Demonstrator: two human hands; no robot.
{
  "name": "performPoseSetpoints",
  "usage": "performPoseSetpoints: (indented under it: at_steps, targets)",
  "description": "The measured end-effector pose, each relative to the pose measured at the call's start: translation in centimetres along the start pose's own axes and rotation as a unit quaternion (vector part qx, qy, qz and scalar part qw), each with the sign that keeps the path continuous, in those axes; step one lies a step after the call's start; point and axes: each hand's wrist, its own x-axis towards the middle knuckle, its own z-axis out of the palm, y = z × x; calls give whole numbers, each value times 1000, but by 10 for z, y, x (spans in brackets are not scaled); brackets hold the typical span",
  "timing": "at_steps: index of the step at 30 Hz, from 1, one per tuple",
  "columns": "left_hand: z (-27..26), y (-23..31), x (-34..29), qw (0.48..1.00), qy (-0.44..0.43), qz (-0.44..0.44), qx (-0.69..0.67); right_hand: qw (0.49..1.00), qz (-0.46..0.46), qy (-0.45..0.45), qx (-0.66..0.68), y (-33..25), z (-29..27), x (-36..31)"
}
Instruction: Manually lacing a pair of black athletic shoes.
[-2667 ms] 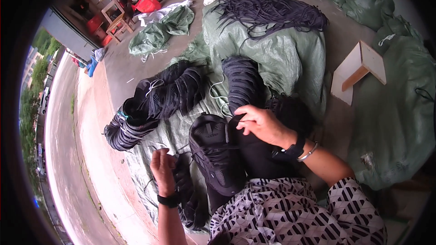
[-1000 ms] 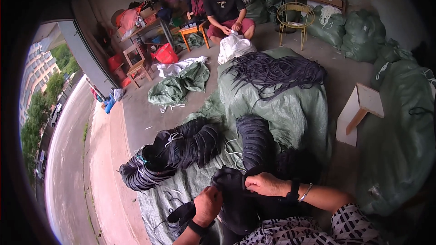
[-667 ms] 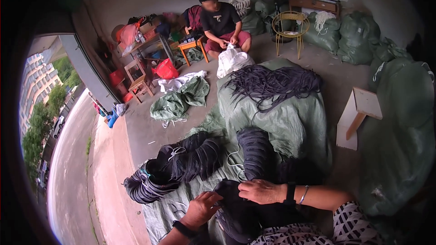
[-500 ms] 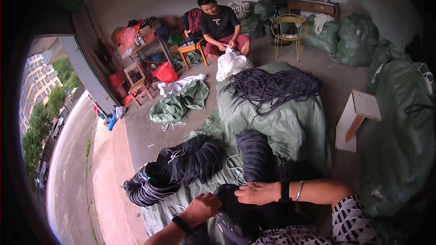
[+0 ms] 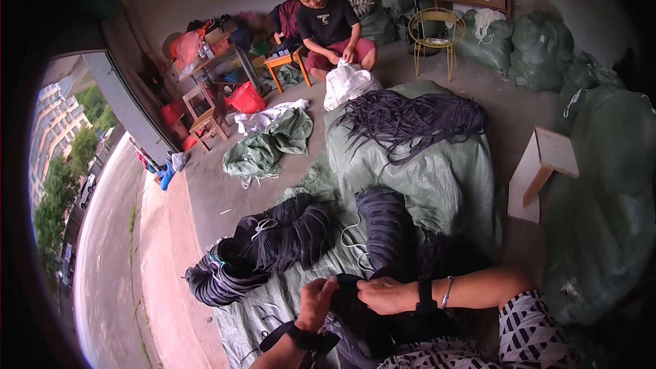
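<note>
My left hand (image 5: 316, 304) pinches the left edge of a black piece of fabric that looks like a shoe upper (image 5: 347, 295). My right hand (image 5: 383, 295) has its fingers closed on the opposite edge, close to the left. A dark strip like a lace (image 5: 275, 334) trails beside my left wrist. Below the hands a greyish, ribbed part (image 5: 347, 343) shows; I cannot tell whether it belongs to the same piece. Just beyond stand nested dark uppers in a stack (image 5: 384, 229) and a longer tied bundle (image 5: 290, 239) to the left.
Dark laces (image 5: 417, 121) lie heaped on a stuffed green sack (image 5: 437, 184). Across it a seated person handles a white bag (image 5: 350, 85). A wooden stand (image 5: 536, 174) and large green sacks (image 5: 605, 198) are at right; a wooden chair (image 5: 203, 119) is far left.
My left hand has moved up and turned more upright, still gripping the black piece. A dark strip now shows by the left wrist. My right hand has barely shifted.
</note>
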Motion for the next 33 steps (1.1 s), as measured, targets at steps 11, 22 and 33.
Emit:
performPoseSetpoints:
  at_steps: [11,22,33]
  targets:
    - [-6,-14,-22,963,-72,79,-249,790,58,-11,610,-22,-11,15]
    - [-14,-16,-15,979,-98,34,-178,742,-118,230,619,-63,-121,-15]
    - [-10,10,-33,956,-11,67,-286,803,-57,310,506,-46,-111,-36]
